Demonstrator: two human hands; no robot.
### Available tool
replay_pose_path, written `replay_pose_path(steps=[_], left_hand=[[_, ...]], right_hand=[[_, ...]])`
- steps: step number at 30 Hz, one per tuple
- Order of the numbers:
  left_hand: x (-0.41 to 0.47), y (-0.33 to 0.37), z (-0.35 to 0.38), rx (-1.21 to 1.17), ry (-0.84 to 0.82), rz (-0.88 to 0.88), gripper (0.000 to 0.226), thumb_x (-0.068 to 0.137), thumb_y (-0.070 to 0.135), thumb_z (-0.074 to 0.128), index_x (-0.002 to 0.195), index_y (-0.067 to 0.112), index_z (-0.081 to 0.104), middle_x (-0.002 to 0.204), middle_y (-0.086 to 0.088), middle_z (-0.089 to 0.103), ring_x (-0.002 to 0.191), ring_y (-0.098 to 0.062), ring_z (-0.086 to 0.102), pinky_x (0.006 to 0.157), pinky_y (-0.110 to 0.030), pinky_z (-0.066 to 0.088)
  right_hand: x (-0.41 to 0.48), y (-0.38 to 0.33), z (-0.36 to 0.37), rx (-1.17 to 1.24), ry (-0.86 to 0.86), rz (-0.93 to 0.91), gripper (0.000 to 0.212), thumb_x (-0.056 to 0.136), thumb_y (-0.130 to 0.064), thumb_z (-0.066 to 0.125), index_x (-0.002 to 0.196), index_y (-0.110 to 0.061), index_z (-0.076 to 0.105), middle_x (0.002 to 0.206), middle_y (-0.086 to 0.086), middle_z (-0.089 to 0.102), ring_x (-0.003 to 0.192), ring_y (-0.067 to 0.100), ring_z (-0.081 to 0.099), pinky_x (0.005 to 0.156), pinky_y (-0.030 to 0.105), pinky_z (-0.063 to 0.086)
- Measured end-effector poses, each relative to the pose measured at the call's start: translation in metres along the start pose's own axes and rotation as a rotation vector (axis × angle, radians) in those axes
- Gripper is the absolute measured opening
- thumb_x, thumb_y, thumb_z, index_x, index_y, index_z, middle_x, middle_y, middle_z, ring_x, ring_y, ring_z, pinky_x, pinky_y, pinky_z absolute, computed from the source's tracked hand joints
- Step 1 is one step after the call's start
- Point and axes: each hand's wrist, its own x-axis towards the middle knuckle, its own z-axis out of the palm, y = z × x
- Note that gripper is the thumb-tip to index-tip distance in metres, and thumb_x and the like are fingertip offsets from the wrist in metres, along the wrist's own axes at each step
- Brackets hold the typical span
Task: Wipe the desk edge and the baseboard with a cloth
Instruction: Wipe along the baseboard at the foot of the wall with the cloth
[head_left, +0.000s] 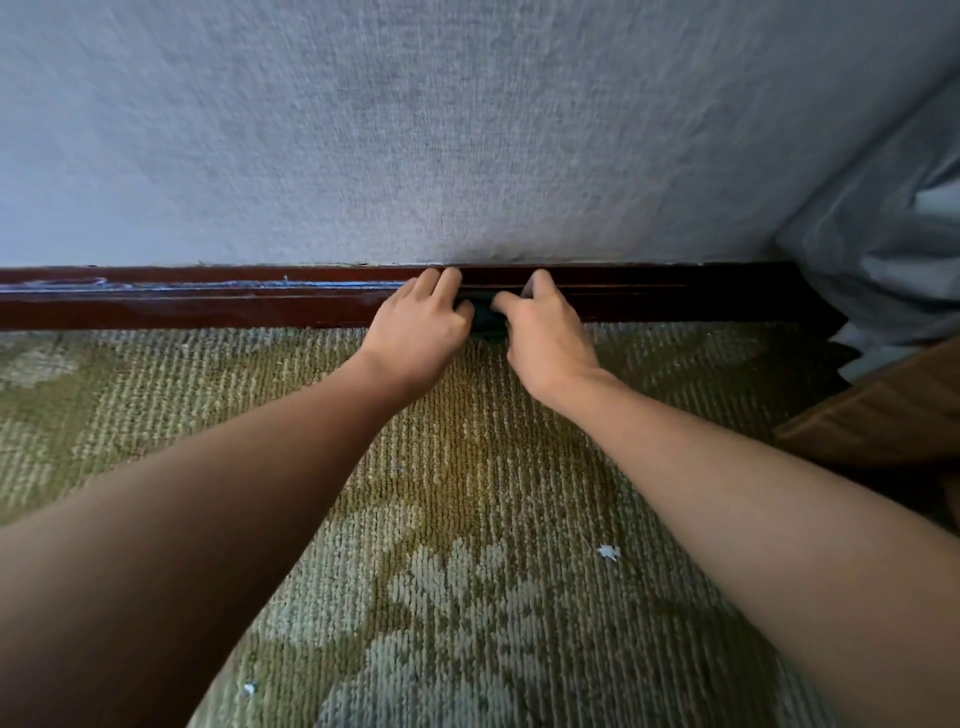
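Note:
A dark red-brown wooden baseboard (208, 301) runs along the foot of a pale textured wall. A small dark cloth (485, 317) lies bunched against the baseboard at its middle, mostly hidden between my hands. My left hand (421, 332) holds the cloth from the left, its fingertips up on the baseboard's top edge. My right hand (545, 332) grips it from the right, fingers curled against the wood. The desk edge is out of view.
Green patterned carpet (467, 519) covers the floor, with small white scraps (609, 552) on it. A pale line of dust (208, 284) lies on the baseboard's ledge to the left. Grey fabric (893, 249) hangs at the right, above a brown wooden piece (883, 415).

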Motion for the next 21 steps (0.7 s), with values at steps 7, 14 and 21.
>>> replay_pose_path(steps=[7,14,21], left_hand=[[0.004,-0.007,-0.006,-0.009,0.061,-0.022,0.035,0.085,0.000,0.048,0.120,0.002,0.050,0.118,-0.018,0.044,0.108,-0.033,0.041,0.089,-0.039,0.038],[0.011,-0.008,-0.004,-0.033,0.071,-0.065,0.038,0.084,0.000,0.052,0.122,0.004,0.051,0.120,-0.017,0.042,0.112,-0.034,0.039,0.092,-0.040,0.038],[0.013,-0.007,0.004,-0.055,0.051,-0.097,0.038,0.082,-0.002,0.054,0.119,0.005,0.055,0.122,-0.018,0.042,0.114,-0.035,0.038,0.091,-0.040,0.037]], right_hand=[[0.004,-0.013,-0.012,0.438,0.059,0.209,0.021,0.090,-0.038,0.045,0.090,-0.018,0.041,0.092,0.007,0.053,0.079,0.028,0.053,0.062,0.037,0.033],[0.009,-0.011,-0.013,0.334,0.066,0.168,0.016,0.092,-0.034,0.044,0.093,-0.020,0.037,0.095,0.002,0.046,0.079,0.025,0.048,0.062,0.034,0.028],[0.014,-0.010,-0.005,0.356,0.047,0.199,0.014,0.091,-0.033,0.042,0.094,-0.021,0.035,0.096,0.001,0.045,0.066,0.018,0.042,0.049,0.030,0.020]])
